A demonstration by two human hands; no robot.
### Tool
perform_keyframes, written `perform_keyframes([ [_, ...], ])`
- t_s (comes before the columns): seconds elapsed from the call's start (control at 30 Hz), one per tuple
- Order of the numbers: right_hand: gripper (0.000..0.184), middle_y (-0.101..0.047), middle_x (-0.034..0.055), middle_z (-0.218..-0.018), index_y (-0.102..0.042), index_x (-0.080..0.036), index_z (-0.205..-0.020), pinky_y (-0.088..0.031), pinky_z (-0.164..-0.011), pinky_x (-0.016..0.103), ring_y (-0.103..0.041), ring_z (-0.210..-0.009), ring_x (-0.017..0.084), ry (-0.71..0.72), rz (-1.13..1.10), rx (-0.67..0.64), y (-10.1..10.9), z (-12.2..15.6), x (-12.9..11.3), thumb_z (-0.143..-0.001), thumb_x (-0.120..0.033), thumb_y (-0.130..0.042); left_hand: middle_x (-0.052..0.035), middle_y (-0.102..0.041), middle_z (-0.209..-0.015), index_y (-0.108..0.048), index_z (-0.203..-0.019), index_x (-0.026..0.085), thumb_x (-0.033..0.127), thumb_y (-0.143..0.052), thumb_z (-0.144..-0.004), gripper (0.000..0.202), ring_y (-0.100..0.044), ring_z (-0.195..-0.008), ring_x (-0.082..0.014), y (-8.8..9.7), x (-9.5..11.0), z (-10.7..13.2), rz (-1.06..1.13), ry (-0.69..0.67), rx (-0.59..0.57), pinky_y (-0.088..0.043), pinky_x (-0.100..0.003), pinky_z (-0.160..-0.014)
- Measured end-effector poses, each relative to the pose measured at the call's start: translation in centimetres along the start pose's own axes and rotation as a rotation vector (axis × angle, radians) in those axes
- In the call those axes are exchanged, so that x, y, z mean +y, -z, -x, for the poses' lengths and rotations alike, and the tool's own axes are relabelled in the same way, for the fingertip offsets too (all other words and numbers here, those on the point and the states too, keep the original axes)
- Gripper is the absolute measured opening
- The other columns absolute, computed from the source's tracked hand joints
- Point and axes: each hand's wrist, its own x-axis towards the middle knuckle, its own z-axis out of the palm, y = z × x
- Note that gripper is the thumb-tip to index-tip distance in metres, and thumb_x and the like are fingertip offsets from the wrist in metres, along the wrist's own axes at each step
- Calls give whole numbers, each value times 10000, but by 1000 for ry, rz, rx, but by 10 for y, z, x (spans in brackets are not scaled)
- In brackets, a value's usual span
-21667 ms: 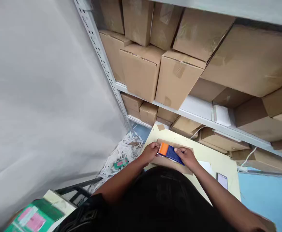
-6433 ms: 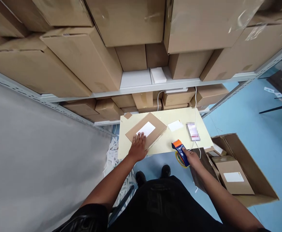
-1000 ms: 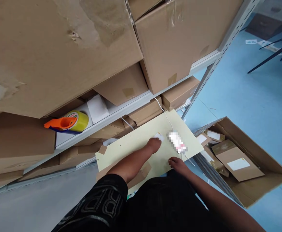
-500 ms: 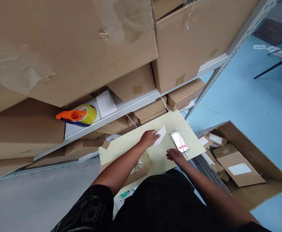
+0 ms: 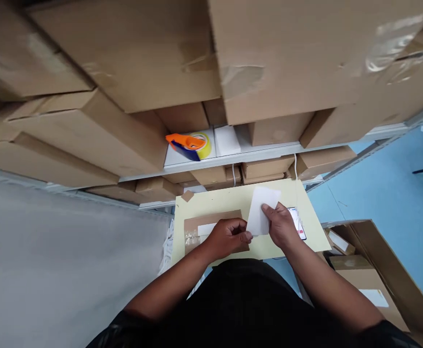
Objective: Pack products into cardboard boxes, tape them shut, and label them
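Observation:
Above the pale yellow tabletop [image 5: 218, 199] I hold a blank-looking white slip of paper [image 5: 257, 212]. My right hand [image 5: 282, 224] grips its right side, thumb on top. At its lower left corner, my left hand [image 5: 229, 237] has thumb and fingers pinched together. A flat cardboard package [image 5: 193, 223] with clear tape and a white label lies on the tabletop, partly under my left hand. Beside my right hand lies a phone [image 5: 299, 227], its lit screen partly covered by the hand.
Shelves full of cardboard boxes [image 5: 280, 58] rise in front. On one shelf edge sits an orange and blue tape dispenser [image 5: 187, 142] with yellow tape. A large open carton [image 5: 388, 256] with labelled packages stands at the right. A white cable [image 5: 296, 166] hangs behind the table.
My right hand has come over from beside the phone and taken hold of the slip. My left hand has shifted to its lower corner. The view has turned left, showing more of the package.

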Motion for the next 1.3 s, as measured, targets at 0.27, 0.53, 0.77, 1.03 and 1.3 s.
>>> perform_keyframes([
  [0.27,461,-791,53,-924,-673,-217,-1044,-598,-694,390,-733,-804,260,24,76,-32,-79,29,10,-751,-520,-858,-58,-766,-839,-721,-882,162,500,-689,-920,342,-698,-782,-175,46,-3,65,67,-127,130,-553,-305,-776],
  [0.53,410,-780,41,-878,-668,-220,-1005,-606,-703,405,-730,-763,248,27,102,-21,-116,42,27,-758,-482,-864,-59,-749,-840,-685,-865,158,463,-670,-938,314,-691,-798,-176,69,-10,98,102,-218,203,-546,-317,-797],
  [0.77,442,-779,39,-895,-656,-223,-1047,-600,-696,381,-725,-781,241,54,100,-13,-133,47,36,-762,-494,-857,-46,-752,-878,-723,-921,160,471,-710,-893,313,-692,-838,-194,66,-12,106,11,-168,229,-529,-297,-773],
  [1.03,619,-706,85,-1167,-572,-239,-1305,-592,-808,395,-682,-1019,262,171,413,-27,-121,35,55,-795,-505,-802,-33,-725,-813,-699,-837,165,445,-645,-923,297,-658,-789,-176,68,-11,111,-5,-211,346,-508,-285,-753],
  [1.3,311,-693,102,-1211,-703,-276,-1262,-521,-999,461,-637,-1147,274,658,865,-538,-113,67,38,-974,-370,-632,-7,-673,-763,-676,-802,176,424,-636,-939,286,-614,-748,-150,70,0,112,-6,-198,325,-497,-268,-728],
])
